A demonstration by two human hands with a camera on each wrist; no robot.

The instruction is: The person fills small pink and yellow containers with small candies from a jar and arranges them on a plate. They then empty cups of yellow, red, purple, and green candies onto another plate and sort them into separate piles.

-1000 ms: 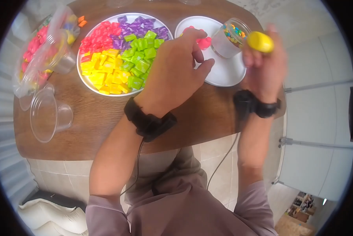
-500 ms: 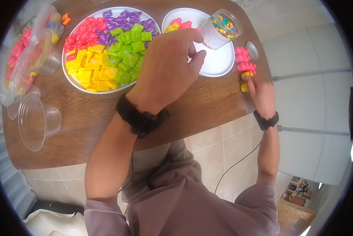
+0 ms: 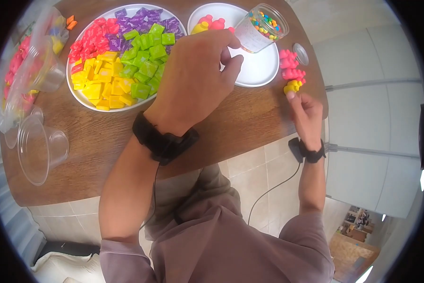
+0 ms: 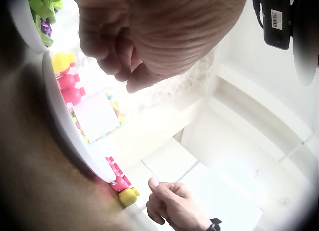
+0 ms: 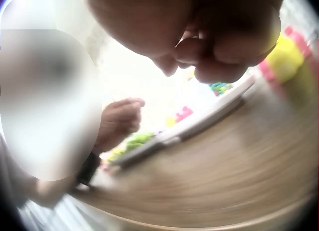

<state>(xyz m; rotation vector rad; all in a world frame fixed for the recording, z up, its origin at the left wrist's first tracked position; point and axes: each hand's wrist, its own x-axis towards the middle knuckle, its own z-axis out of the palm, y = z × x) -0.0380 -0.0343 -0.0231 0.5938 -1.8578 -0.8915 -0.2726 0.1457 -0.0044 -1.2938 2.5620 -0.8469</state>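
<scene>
My left hand (image 3: 190, 78) hovers over the wooden table between two white plates, fingers loosely bent, holding nothing visible. Beyond its fingertips are pink and yellow bottle-like pieces (image 3: 212, 22) on the smaller plate (image 3: 259, 73). By the table's right edge, my right hand (image 3: 308, 115) has its thumb tip close to a yellow piece (image 3: 293, 87), at the near end of a row of pink pieces (image 3: 293, 74). A gap shows between that hand (image 4: 174, 206) and the yellow piece (image 4: 128, 196) in the left wrist view; nothing is visible in its bent fingers.
A jar of colourful beads (image 3: 256, 35) leans on the smaller plate. The larger plate (image 3: 73, 92) bears red, purple, green and yellow wrapped pieces. Clear cups (image 3: 34, 151) and a filled plastic bag (image 3: 18, 70) lie at left. A round lid (image 3: 300, 54) sits beyond the pink row.
My right hand went from above the smaller plate, carrying a yellow piece, to the row at the right edge, and that piece is now out of its fingers. The head view has shifted.
</scene>
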